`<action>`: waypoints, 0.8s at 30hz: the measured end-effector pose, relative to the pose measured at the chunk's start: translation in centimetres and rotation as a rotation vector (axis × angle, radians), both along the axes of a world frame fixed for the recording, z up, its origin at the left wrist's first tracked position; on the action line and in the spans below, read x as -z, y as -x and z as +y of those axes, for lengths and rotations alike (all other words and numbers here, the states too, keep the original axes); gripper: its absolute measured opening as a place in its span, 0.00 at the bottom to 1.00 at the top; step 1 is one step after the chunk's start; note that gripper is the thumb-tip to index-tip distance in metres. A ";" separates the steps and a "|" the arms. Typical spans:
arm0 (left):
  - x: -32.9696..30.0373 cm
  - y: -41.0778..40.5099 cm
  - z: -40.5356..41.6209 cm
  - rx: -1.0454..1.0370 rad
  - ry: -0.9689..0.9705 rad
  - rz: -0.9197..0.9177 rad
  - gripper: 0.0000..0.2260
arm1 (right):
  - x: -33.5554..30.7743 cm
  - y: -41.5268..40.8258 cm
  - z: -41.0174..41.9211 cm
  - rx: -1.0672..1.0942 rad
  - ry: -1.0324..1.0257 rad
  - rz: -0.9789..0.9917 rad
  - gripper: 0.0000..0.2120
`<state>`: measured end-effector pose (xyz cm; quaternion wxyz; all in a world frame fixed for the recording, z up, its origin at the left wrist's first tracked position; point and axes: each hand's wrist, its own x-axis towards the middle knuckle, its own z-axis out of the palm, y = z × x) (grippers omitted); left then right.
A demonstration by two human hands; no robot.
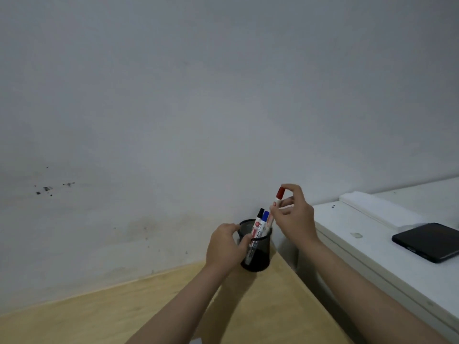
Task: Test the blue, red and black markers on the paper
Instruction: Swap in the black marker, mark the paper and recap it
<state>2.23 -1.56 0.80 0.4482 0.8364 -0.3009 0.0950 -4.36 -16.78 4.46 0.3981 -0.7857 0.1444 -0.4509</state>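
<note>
A black mesh pen cup (pixel 259 259) stands at the far right corner of the wooden table (pixel 129 309). My left hand (pixel 224 247) wraps around the cup's left side. My right hand (pixel 293 214) pinches the red marker (pixel 278 198) near its cap; the marker is upright with its lower end still inside the cup. The black marker (pixel 259 214) and the blue marker (pixel 265 217) stand in the cup, caps up. A small pale corner at the bottom edge (pixel 196 341) may be the paper; I cannot tell.
A white cabinet (pixel 367 249) stands right of the table, a little higher. On it lie a black phone (pixel 428 242) and a folded white sheet or cloth (pixel 377 209). A grey wall (pixel 198 108) rises right behind the table.
</note>
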 end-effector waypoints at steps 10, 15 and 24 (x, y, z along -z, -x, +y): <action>1.4 -2.0 -2.0 -0.101 0.032 -0.035 0.17 | 4.3 -2.4 -1.2 0.069 -0.024 0.120 0.09; 1.4 -2.2 -2.1 -0.097 0.051 -0.039 0.16 | 3.5 -3.9 -2.5 0.085 0.086 0.266 0.10; 1.7 -2.3 -2.0 -0.099 0.067 -0.059 0.17 | 2.2 -5.7 -2.4 0.111 0.311 0.466 0.17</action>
